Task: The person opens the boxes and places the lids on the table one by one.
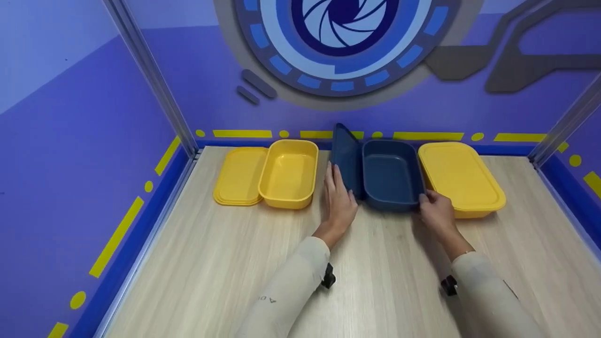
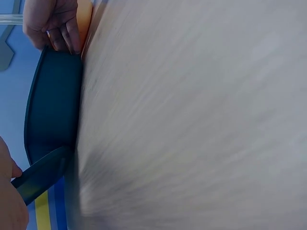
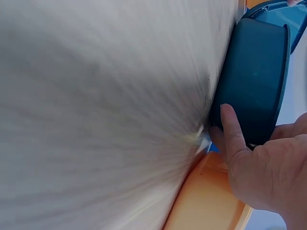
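A dark blue lunch box (image 1: 394,171) stands uncovered on the table, its inside bare. Its matching lid (image 1: 346,157) is tipped up on edge along the box's left side. My left hand (image 1: 341,206) holds the lid by its near left edge, with fingers along the outer face; in the left wrist view the lid's edge (image 2: 41,175) runs in between thumb and fingers. At the box's near right corner my right hand (image 1: 439,213) grips the wall, fingers low on the outside (image 3: 232,127) and thumb by the rim.
Left of the lid stands an open yellow box (image 1: 288,199), with a yellow lid (image 1: 239,176) lying flat beside it. Close on the right is a yellow box with its lid on (image 1: 460,176). A blue printed wall (image 1: 300,117) rises behind the row.
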Demonstrator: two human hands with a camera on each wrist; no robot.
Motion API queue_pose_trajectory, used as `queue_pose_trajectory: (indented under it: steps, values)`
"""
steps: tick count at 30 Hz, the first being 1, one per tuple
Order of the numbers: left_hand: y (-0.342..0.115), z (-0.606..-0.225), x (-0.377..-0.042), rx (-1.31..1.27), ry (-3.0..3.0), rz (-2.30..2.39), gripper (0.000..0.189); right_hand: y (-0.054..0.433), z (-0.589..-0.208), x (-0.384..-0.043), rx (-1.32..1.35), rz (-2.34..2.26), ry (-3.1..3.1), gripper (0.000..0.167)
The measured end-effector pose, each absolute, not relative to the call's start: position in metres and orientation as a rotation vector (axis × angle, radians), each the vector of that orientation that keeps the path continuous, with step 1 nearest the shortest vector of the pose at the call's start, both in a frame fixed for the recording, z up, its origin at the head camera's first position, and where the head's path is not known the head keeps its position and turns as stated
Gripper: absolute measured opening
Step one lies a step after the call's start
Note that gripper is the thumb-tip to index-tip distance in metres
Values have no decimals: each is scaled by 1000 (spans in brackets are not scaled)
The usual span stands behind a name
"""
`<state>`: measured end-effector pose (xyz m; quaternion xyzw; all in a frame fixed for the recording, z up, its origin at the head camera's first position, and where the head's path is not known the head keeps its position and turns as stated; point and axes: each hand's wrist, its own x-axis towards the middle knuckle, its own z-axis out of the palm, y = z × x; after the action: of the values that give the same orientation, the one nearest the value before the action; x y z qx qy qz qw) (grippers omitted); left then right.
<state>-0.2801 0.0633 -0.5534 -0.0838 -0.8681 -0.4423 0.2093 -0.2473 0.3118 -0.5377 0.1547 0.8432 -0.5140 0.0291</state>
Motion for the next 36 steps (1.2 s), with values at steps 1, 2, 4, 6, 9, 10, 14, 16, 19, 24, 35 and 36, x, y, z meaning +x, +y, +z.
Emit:
queue_pose_trajectory:
  steps: [1,2,4,6,9,10,14,16,19,24,35,36]
  values:
    - [63,-554,-280,-223,-2433,-1231,74,312,-537,-247,478,-1583,2599,60]
    - [63,-554,-280,-211,-2455,-1221,74,313,-537,-247,478,-1582,2593,60]
    - [62,-555,-279,-194,-2497,-1186,73,313,-536,-247,478,-1582,2585,60]
    - [61,-555,-279,-187,-2539,-1140,73,315,-535,-247,485,-1585,2574,61]
    - [58,-555,-277,-186,-2595,-1055,73,316,-535,-247,495,-1598,2551,61]
    - [57,-555,-277,-186,-2603,-1049,73,316,-535,-247,496,-1601,2548,61]
    - [54,-556,-277,-195,-2588,-1091,69,316,-536,-247,497,-1597,2546,62]
    - [53,-558,-276,-210,-2569,-1115,66,315,-536,-246,500,-1592,2552,63]
    - [52,-560,-276,-227,-2544,-1155,63,315,-536,-246,503,-1583,2557,63]
    - [48,-567,-275,-194,-2598,-1147,63,315,-537,-245,476,-1569,2541,64]
    - [46,-569,-270,-146,-2747,-1115,72,319,-537,-246,445,-1598,2504,65]
    - [46,-569,-270,-147,-2753,-1110,71,319,-537,-246,442,-1596,2509,65]
